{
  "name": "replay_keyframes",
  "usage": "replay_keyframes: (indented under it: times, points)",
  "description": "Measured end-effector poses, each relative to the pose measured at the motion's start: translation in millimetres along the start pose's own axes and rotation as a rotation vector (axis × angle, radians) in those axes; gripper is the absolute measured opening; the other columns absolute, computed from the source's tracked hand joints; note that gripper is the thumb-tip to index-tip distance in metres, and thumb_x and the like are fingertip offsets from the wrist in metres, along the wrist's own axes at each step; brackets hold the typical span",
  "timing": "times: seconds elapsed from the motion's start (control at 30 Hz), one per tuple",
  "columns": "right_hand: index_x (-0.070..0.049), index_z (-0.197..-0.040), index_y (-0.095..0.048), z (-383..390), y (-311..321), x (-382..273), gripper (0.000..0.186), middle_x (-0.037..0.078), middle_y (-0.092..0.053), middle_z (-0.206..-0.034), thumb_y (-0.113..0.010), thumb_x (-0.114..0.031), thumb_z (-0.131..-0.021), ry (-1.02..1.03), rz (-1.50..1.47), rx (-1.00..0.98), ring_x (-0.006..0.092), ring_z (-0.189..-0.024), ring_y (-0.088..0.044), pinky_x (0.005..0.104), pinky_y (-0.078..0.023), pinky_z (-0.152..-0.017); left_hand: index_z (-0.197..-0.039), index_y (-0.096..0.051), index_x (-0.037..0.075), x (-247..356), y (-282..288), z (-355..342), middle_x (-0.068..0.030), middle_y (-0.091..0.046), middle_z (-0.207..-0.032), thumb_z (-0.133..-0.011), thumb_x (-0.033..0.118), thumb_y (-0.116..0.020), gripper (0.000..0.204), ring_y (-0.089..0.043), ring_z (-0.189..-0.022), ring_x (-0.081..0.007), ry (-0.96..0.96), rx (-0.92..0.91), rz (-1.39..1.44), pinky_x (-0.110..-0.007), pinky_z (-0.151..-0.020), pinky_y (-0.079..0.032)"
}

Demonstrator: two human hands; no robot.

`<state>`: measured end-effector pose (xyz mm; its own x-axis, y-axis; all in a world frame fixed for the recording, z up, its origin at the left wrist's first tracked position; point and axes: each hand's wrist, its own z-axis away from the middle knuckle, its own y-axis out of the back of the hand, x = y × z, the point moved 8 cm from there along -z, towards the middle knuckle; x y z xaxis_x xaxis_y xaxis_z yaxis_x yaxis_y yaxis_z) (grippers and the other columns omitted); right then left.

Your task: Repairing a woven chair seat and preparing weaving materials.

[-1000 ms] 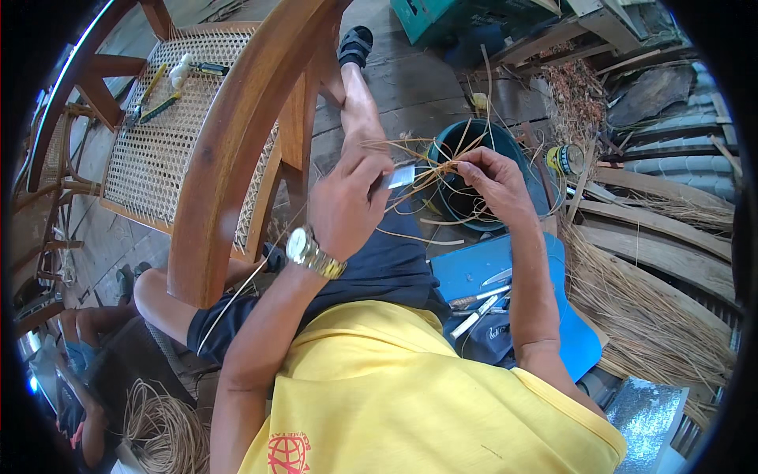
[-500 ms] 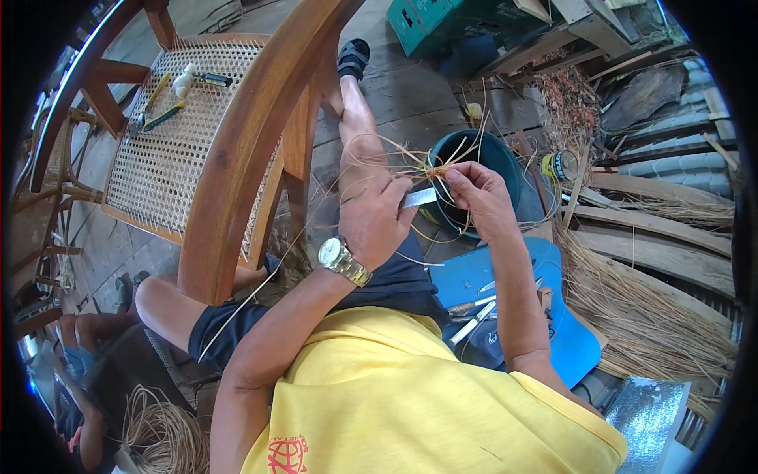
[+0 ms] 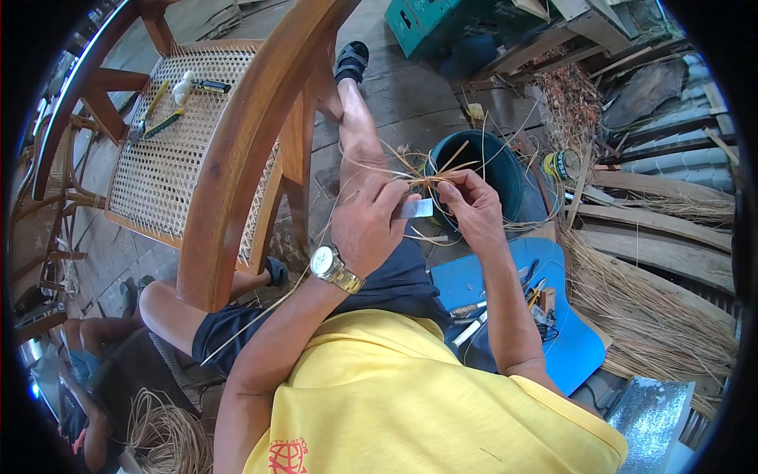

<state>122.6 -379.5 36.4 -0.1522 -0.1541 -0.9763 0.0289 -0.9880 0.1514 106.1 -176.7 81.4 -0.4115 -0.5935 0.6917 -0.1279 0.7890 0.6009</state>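
Two hands, yours, have closed in on each other over the last second, and the flat metal blade (image 3: 415,208) has slipped from level with the cane strands (image 3: 426,182) to your side of them. That suggests your fingers, not the edge, are working the bundle just now. Your left hand (image 3: 367,217) is curled round the blade, fingertips beside the crossing; whether they touch it, you can't tell. Your right hand (image 3: 474,209) pinches the strands just right of that crossing, near the green bucket's (image 3: 505,162) left rim.
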Motion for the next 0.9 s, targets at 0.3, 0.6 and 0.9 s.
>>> replay_keyframes:
  times: [0.3,0.6,0.9]
  points:
    - [0.000,-0.115,-0.075,7,5,-4,0.019,-0.003,-0.071,-0.096,-0.074,-0.016,-0.106,-0.017,0.031,-0.120,0.0032,-0.088,-0.060,0.0202,-0.049,-0.079,-0.125,-0.071,0.003,-12,-22,-70,-0.0190,-0.075,-0.114,-0.098,0.007,-0.071,0.027,-0.074,-0.096,-0.0358,-0.078,-0.285,0.226,-0.041,-0.087,-0.058]
    - [0.000,-0.111,-0.075,0,18,-7,0.017,-0.004,-0.069,-0.094,-0.073,-0.016,-0.106,0.020,0.071,-0.194,0.0028,-0.088,-0.057,0.0212,-0.047,-0.078,-0.115,-0.075,0.000,-39,-42,-60,-0.0068,-0.077,-0.094,-0.103,0.019,-0.074,0.023,-0.067,-0.086,-0.0110,0.276,-0.572,0.419,-0.030,-0.081,-0.055]
    - [-0.003,-0.108,-0.072,-3,11,-19,0.012,-0.007,-0.063,-0.094,-0.073,-0.015,-0.106,0.054,0.076,-0.271,0.0019,-0.086,-0.053,0.0196,-0.043,-0.077,-0.115,-0.077,0.002,-29,-42,-45,-0.0012,-0.074,-0.088,-0.103,0.020,-0.076,0.021,-0.061,-0.080,-0.0064,0.203,-0.495,0.707,-0.027,-0.074,-0.051]
